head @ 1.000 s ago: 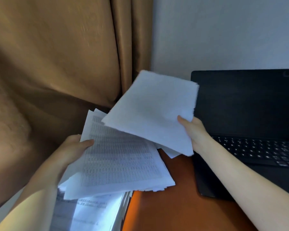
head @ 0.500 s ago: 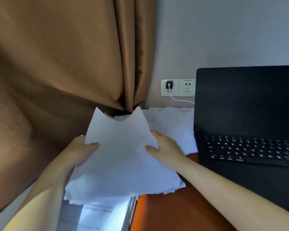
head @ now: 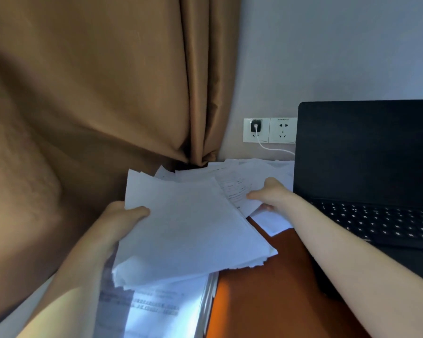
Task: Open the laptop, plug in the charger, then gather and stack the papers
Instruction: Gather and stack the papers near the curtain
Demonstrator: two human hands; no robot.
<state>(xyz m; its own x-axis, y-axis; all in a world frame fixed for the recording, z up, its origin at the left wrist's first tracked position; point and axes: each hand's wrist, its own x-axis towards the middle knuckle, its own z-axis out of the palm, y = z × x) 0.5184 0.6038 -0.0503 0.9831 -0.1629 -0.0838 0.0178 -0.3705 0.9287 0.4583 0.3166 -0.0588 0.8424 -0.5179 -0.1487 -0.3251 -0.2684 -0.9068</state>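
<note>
Pinching the stack [head: 188,230] by its left edge over the left side of the worktop [head: 266,301], the left hand [head: 122,220] has a thumb-on-top grip; the fanned sheets could slide apart. Further right, the right hand [head: 269,193] clamps a loose sheet [head: 239,191] beside the open laptop [head: 366,152]; tugging may scatter its neighbours.

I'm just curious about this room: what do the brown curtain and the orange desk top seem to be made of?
The curtain looks like woven fabric with a faint sheen: it hangs in soft folds. The desk top seems smooth laminate or varnished wood; it glows where light falls, but no grain shows.
</note>
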